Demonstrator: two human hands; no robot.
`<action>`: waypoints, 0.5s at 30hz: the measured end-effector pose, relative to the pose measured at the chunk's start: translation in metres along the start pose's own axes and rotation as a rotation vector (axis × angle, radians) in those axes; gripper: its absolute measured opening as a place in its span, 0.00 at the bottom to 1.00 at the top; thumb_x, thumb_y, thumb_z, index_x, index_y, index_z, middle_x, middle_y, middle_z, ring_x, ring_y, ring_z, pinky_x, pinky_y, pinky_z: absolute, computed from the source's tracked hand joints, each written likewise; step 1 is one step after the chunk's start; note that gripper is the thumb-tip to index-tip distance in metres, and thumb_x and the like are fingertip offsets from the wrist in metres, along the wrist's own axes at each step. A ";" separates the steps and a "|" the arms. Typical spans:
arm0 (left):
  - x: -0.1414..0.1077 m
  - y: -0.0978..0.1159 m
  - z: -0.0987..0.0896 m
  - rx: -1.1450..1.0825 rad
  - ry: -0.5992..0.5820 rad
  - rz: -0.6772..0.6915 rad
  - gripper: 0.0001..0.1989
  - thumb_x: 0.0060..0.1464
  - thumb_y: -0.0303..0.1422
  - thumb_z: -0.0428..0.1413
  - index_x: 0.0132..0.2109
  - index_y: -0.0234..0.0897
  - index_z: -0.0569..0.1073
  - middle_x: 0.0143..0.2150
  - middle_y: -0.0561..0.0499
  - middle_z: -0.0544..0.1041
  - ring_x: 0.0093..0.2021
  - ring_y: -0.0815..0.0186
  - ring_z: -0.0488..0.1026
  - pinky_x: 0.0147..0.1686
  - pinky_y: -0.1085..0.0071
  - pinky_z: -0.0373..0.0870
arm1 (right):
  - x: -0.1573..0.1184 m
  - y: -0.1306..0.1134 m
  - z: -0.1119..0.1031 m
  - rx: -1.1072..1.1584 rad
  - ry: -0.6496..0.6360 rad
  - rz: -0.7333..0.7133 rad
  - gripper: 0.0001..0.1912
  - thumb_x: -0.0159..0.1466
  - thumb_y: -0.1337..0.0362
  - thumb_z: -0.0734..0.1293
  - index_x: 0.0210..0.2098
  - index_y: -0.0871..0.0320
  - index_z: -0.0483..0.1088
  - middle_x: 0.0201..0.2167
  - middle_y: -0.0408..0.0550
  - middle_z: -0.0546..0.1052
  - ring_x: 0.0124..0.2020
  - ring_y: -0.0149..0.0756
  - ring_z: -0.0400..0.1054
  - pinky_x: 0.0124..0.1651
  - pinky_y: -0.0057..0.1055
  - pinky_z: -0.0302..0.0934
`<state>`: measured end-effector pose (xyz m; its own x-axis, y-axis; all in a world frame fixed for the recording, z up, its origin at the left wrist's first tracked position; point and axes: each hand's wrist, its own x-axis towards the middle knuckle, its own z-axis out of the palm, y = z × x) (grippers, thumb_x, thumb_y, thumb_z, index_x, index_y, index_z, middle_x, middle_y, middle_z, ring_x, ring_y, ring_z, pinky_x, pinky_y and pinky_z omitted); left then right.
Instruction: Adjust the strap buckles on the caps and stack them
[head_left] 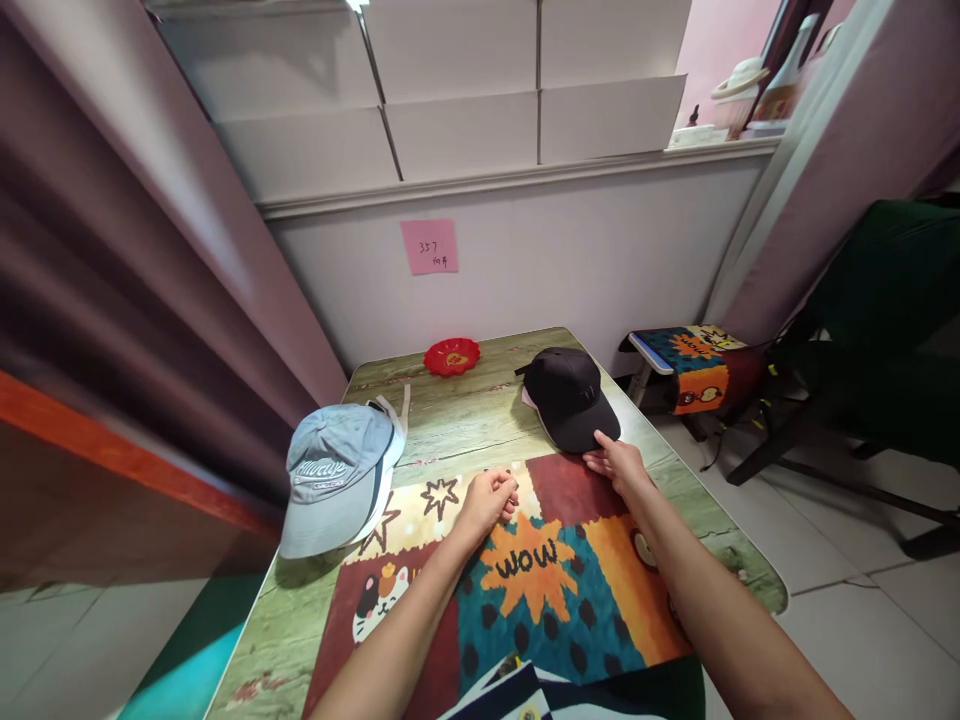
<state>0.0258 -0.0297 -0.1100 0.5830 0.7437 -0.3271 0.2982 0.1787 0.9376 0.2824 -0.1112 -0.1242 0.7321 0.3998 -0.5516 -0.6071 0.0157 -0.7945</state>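
Observation:
A black baseball cap [566, 395] sits at the right back of the table, its brim angled toward me. My right hand [616, 465] pinches the brim's edge, thumb on top and fingers at its lower edge. Something pale pink shows beneath the cap's left side. My left hand [489, 500] is loosely curled over the patterned mat [555, 635], with nothing visible in it. To its left lies a light blue cap [337, 465] with white lettering, on top of at least one other cap with a white brim. Pale straps stick up behind these caps.
A red scalloped dish [451, 357] sits at the back of the wood-patterned table [480, 400]. Behind it is a white wall with a pink note [430, 247]. A curtain [225, 200] hangs at left; a dark chair [877, 370] and a small mat-covered stand [694, 365] are at right.

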 end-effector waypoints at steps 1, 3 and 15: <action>-0.001 -0.002 -0.003 0.005 0.011 0.004 0.14 0.53 0.42 0.59 0.31 0.36 0.69 0.25 0.52 0.74 0.18 0.73 0.66 0.18 0.77 0.63 | -0.004 0.001 -0.003 -0.025 -0.024 0.000 0.12 0.57 0.67 0.76 0.31 0.60 0.68 0.18 0.48 0.77 0.17 0.37 0.74 0.18 0.27 0.71; -0.003 -0.006 -0.005 0.025 0.045 0.021 0.13 0.52 0.42 0.60 0.31 0.37 0.69 0.24 0.52 0.74 0.18 0.73 0.66 0.19 0.76 0.63 | -0.009 -0.001 -0.007 -0.045 -0.060 -0.011 0.13 0.57 0.67 0.77 0.30 0.61 0.68 0.18 0.51 0.78 0.16 0.37 0.73 0.16 0.25 0.69; -0.014 -0.033 -0.005 0.318 0.193 0.318 0.08 0.57 0.35 0.52 0.38 0.39 0.75 0.31 0.50 0.80 0.27 0.67 0.73 0.30 0.72 0.66 | 0.003 -0.089 0.049 0.235 -0.185 -0.114 0.05 0.68 0.67 0.68 0.34 0.57 0.70 0.26 0.41 0.78 0.27 0.27 0.74 0.33 0.21 0.75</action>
<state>0.0042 -0.0432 -0.1356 0.5410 0.8406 0.0255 0.3616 -0.2599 0.8954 0.3237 -0.0668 -0.0432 0.7439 0.5427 -0.3899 -0.5950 0.2723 -0.7562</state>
